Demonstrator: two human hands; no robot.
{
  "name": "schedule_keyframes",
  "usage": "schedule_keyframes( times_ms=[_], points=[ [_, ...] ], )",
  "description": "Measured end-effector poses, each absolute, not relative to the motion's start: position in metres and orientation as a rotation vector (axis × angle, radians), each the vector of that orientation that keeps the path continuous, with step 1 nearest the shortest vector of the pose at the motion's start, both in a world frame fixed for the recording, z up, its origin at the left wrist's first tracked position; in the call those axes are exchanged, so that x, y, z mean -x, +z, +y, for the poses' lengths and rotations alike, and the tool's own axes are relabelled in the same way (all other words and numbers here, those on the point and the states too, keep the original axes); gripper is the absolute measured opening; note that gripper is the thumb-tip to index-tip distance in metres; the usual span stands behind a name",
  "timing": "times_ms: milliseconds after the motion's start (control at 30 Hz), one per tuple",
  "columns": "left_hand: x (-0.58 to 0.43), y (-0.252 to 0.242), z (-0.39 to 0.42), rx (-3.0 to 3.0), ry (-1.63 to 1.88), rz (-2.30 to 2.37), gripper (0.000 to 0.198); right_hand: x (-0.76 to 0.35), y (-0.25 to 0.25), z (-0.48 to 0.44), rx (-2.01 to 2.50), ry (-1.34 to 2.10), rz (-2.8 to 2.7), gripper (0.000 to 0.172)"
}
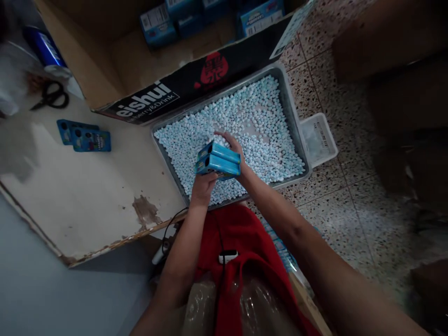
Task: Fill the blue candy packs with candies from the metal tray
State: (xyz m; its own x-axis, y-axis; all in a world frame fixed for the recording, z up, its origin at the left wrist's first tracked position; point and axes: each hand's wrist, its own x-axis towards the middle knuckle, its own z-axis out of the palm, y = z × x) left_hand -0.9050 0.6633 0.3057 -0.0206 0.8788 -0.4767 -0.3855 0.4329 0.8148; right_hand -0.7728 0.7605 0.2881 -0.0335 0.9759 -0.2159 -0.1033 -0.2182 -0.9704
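Two small blue cardboard boxes [220,161], side by side with dark openings at one end, are above the tray [308,169]. My left hand [204,187] is closed around their near side. On their far right side, my right hand [235,145] is curled, with some small white and pale blue candies [219,139] at its fingers; part of this hand is hidden by the boxes. Below both hands, the grey tray is spread with the same pale candies, and its bottom shows through in places.
Behind the tray stands a large carton [140,105] with several blue boxes [159,28] inside. On the table [87,196] at left lie blue boxes [91,140], black scissors [54,95] and a blue can [45,49]. A white plastic container [318,140] sits right of the tray.
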Motion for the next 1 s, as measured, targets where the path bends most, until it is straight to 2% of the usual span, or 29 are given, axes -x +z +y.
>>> schedule_keyframes(
  times_ms=[100, 167, 233, 333, 567, 767, 1000],
  points=[
    [0.912, 0.331, 0.672, -0.637, 1.105, 1.095, 0.064, 0.781, 0.289, 0.763, 1.110, 1.646, -0.638, 0.056],
    [0.925, 0.343, 0.677, -0.738, 1.111, 1.087, 0.087, 0.780, 0.292, 0.766, 1.026, 1.779, -0.272, 0.047],
    [0.944, 0.350, 0.681, -0.897, 1.118, 1.210, 0.096, 0.774, 0.303, 0.767, 0.974, 1.836, -0.026, 0.031],
    [0.971, 0.350, 0.684, -1.244, 1.106, 1.478, 0.087, 0.768, 0.336, 0.767, 0.865, 1.825, 0.046, 0.017],
    [0.976, 0.350, 0.699, -1.672, 1.026, 1.662, 0.071, 0.796, 0.413, 0.754, 0.803, 1.690, -0.236, 0.015],
    [0.974, 0.347, 0.703, -1.708, 0.990, 1.616, 0.066, 0.806, 0.420, 0.752, 0.833, 1.553, -0.422, 0.024],
    [0.978, 0.337, 0.705, -1.594, 0.980, 1.500, 0.073, 0.809, 0.421, 0.758, 0.918, 1.542, -0.524, 0.035]
  ],
)
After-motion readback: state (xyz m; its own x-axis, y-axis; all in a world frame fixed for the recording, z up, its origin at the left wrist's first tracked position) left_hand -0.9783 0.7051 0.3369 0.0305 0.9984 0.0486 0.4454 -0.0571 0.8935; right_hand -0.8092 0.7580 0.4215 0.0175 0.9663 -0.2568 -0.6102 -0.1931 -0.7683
